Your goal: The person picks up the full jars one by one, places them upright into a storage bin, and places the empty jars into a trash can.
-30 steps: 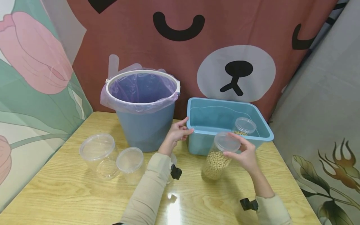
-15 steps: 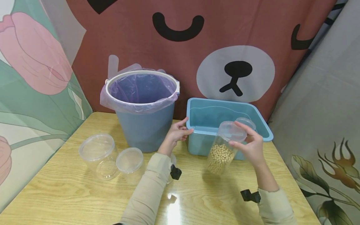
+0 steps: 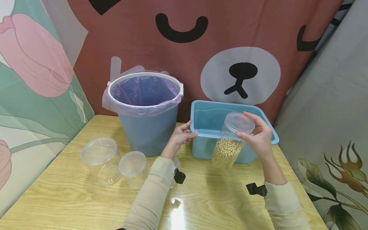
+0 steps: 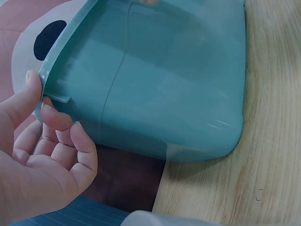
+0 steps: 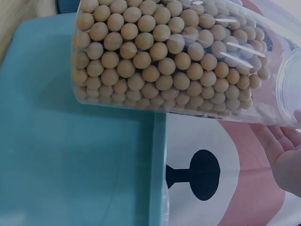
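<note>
My left hand (image 3: 180,136) pinches the near left corner of a light blue plastic bin (image 3: 202,146). In the left wrist view its thumb and fingertips lie on either side of the bin's rim (image 4: 43,75). With my right hand (image 3: 260,139) I grip a clear plastic jar (image 3: 230,147) near its lid (image 3: 240,121). The jar is raised off the table, tilted, and overlaps the bin's front wall. Tan balls (image 5: 164,61) that look like soybeans fill its lower part. Behind the jar and right hand, part of the bin's inside is hidden.
A blue bucket (image 3: 149,134) lined with a purple bag (image 3: 141,110) stands left of the bin. Left of my forearm are a wide clear jar (image 3: 100,159) and a smaller clear one (image 3: 133,167). Another clear container (image 3: 176,164) is partly behind my left sleeve.
My right hand has lifted the jar up off the table and toward the bin, tilting it slightly. The small jar inside the bin has become hidden. My left hand stays at the corner.
</note>
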`<action>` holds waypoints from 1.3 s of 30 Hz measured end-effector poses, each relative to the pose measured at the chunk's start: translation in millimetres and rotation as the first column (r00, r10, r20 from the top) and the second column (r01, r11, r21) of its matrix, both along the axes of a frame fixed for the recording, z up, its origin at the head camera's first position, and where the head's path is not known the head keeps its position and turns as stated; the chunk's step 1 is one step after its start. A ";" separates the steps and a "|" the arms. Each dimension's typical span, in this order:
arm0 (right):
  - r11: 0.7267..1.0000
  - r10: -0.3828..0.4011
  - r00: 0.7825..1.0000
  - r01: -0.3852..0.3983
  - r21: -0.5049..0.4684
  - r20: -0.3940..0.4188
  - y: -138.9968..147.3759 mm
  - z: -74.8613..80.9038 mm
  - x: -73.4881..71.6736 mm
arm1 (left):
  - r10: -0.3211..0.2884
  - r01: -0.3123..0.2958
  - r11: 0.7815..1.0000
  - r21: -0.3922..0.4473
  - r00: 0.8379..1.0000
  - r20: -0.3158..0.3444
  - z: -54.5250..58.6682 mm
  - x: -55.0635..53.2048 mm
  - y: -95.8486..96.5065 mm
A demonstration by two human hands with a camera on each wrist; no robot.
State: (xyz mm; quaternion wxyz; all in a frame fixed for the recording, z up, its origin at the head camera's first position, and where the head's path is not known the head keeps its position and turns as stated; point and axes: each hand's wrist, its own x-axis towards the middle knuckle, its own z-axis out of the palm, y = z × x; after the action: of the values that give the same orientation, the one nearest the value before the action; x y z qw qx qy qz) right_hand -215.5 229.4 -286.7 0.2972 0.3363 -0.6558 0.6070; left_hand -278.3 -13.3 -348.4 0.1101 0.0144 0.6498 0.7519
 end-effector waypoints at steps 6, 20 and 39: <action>0.999 0.022 0.999 -0.023 -0.031 -0.045 -1.2 8.7 -6.6 | -0.009 0.009 1.000 -0.011 1.000 -0.010 -0.8 -0.2 0.2; 0.991 0.003 1.000 -0.006 -0.130 -0.022 -5.2 29.7 -17.4 | -0.005 0.005 1.000 -0.001 1.000 0.003 0.3 0.0 0.1; 0.974 -0.099 0.993 0.084 -0.209 -0.062 -14.1 63.3 -29.9 | -0.015 0.014 0.999 0.030 1.000 0.006 -0.5 -0.3 -0.4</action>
State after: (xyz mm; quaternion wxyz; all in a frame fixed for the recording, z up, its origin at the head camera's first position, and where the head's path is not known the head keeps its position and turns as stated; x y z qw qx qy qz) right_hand -245.4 215.3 -223.4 0.3816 0.2948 -0.5931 0.6447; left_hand -278.6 -13.7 -348.9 0.1173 0.0185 0.6382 0.7607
